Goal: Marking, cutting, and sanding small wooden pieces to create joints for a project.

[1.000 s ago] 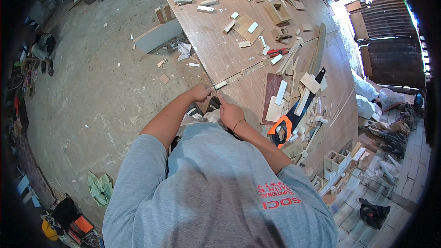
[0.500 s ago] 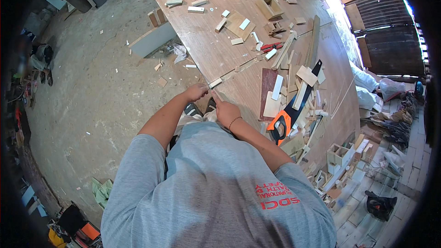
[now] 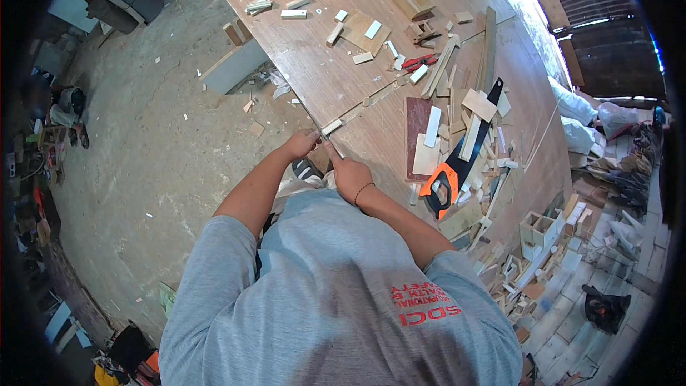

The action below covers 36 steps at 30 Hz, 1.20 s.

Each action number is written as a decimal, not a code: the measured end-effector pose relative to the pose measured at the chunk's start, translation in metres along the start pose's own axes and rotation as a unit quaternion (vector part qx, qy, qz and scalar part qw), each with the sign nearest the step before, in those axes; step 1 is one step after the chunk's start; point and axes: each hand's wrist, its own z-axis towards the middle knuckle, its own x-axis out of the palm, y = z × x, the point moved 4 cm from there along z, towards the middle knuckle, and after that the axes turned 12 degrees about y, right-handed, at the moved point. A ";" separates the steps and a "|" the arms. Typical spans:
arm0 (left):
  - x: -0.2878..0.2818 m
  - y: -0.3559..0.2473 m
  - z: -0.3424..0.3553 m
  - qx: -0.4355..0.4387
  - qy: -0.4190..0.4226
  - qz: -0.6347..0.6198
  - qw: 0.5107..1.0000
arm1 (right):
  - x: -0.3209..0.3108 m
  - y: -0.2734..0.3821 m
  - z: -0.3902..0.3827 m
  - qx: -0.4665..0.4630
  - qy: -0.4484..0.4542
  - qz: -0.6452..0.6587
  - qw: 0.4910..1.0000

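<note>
At the near edge of the brown tabletop (image 3: 286, 36), a small pale wooden block (image 3: 331, 126) lies against the end of a thin strip. My left hand (image 3: 304, 144) is closed at the table's edge, its fingertips close beside that block. Just right of it, my right hand (image 3: 353, 177) has its fingers curled, with the forefinger pointing up toward the block. A thin dark shape shows by this forefinger, too small to name. What either hand grips is hidden by the fingers.
On the table to the right, a handsaw (image 3: 444, 187) with an orange and black handle lies among wood offcuts. Red-handled pliers (image 3: 420, 63) rest farther back. Small boxes and blocks cover the far end. A grey-white panel (image 3: 236, 68) stands on the floor left of the table.
The view has shifted slightly, so the table's things sit a little differently in the picture. My hands stay at the table's edge by the block, with the right forefinger a little closer to it.
</note>
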 end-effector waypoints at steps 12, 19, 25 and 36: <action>-0.004 0.007 0.002 -0.055 0.038 0.003 0.998 | -0.005 -0.002 -0.009 -0.001 0.000 0.015 1.000; 0.000 0.000 -0.001 -0.014 0.004 0.006 1.000 | 0.000 -0.009 -0.020 0.012 0.021 0.029 0.999; -0.002 0.002 0.000 -0.003 -0.001 0.045 0.999 | 0.003 -0.019 -0.055 0.019 0.052 0.012 0.998; -0.003 -0.005 0.003 -0.030 -0.006 0.100 0.995 | -0.020 0.007 0.001 0.017 0.020 0.008 1.000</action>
